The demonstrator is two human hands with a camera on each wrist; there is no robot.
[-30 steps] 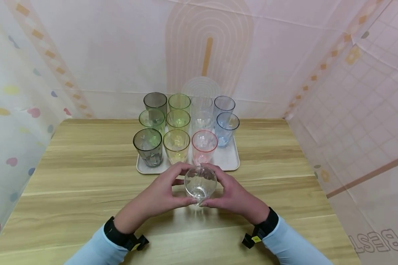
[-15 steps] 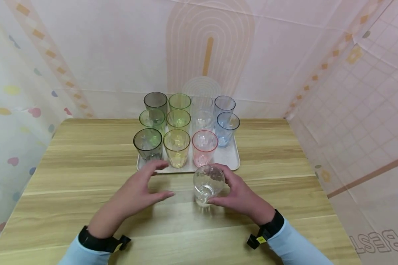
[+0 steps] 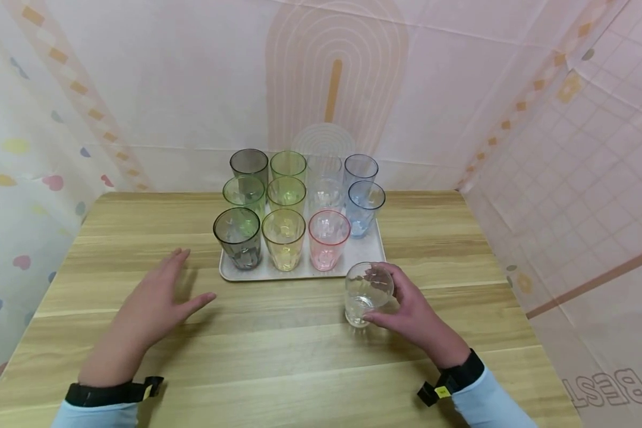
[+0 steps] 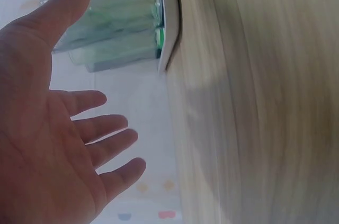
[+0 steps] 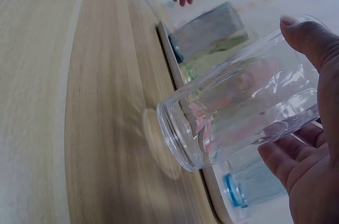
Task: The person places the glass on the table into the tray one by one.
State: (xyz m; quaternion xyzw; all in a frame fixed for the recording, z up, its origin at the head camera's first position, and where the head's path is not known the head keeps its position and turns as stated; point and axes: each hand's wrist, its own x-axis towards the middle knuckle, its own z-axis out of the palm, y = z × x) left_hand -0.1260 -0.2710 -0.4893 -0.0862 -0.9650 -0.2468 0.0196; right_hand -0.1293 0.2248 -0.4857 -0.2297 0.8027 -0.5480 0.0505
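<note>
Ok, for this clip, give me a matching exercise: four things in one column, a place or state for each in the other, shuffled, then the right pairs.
Things:
1. clear glass
2. left hand
3. pink glass
4. grey glass

Places or states:
A. front left corner of the tray
B. held by the right hand, off the tray
C. open, holding nothing, over the table
D. front row of the tray, next to the yellow glass

Pairs: 1-B, 2-C, 3-D, 4-A

The right hand (image 5: 307,144) grips a clear ribbed glass tumbler (image 5: 238,113) held clear above the pale wooden table (image 5: 79,128), the white tray's edge (image 5: 175,65) just behind it.
</note>
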